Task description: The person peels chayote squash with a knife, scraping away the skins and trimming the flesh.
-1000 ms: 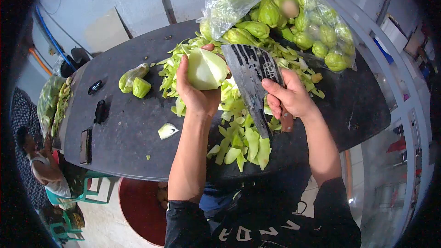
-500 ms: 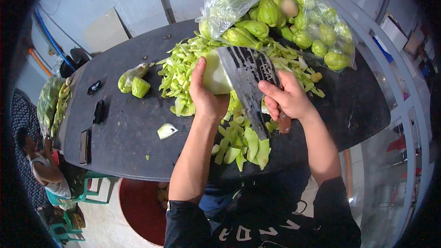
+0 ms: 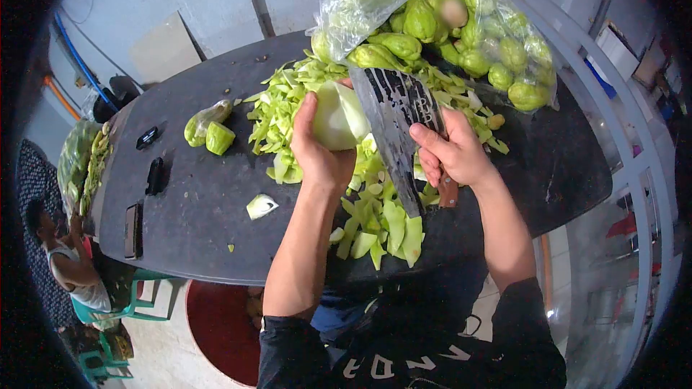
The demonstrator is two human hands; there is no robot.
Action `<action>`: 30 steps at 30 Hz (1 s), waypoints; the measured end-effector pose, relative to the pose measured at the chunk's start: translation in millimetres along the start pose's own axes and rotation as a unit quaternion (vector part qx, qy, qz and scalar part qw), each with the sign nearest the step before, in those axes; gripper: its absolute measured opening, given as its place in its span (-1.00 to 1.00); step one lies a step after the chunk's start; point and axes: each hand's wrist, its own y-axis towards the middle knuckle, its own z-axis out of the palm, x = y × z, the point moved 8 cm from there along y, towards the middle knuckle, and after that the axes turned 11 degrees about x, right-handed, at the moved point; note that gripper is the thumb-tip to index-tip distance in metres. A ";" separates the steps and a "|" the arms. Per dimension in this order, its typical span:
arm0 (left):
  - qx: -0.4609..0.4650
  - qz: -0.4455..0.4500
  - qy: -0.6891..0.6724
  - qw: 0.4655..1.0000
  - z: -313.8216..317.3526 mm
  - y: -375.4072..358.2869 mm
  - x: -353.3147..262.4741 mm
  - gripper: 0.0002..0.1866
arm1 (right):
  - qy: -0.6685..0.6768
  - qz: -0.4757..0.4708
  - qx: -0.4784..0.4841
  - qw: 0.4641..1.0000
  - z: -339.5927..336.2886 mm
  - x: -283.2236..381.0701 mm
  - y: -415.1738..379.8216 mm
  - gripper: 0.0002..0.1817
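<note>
In my left hand (image 3: 321, 150), the fingers are wrapped round a pale, peeled chayote (image 3: 337, 117) held over the table. My right hand (image 3: 459, 150) grips the wooden handle of a cleaver (image 3: 393, 130), its thumb resting along the broad, wet-streaked blade. That blade slants downward just right of the chayote, its upper end close to the fruit. Beneath both hands spreads a pile of green peelings (image 3: 288, 104), with more cut pieces (image 3: 393, 227) nearer to me. A small white-and-green offcut (image 3: 262, 206) lies left of my left forearm.
A clear plastic bag (image 3: 530, 75) full of whole chayotes (image 3: 422, 18) stands at the back of the dark table (image 3: 202, 223). Cut green pieces (image 3: 220, 138) and small black objects (image 3: 155, 175) lie to the left. A red tub (image 3: 216, 338) is below; a person (image 3: 72, 266) sits far left.
The cleaver has shifted slightly right, off the chayote's face. The chayote has turned a little in my left hand, showing more of its pale side.
</note>
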 end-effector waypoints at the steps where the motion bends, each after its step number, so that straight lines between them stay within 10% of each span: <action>1: -0.013 -0.006 -0.002 1.000 -2.3 -1.8 3.1 -0.44 | 0.000 0.000 0.000 1.000 0.0 -1.1 0.7 -0.75; 24: 0.001 -0.015 -0.065 0.998 15.8 -7.4 32.6 -0.54 | 0.000 -0.054 -0.042 0.998 1.1 -4.9 4.6 -0.79; 30: -0.027 0.121 0.333 0.935 20.5 -10.3 7.8 -0.60 | -0.074 -0.062 -0.056 0.994 1.9 -0.7 3.9 -0.80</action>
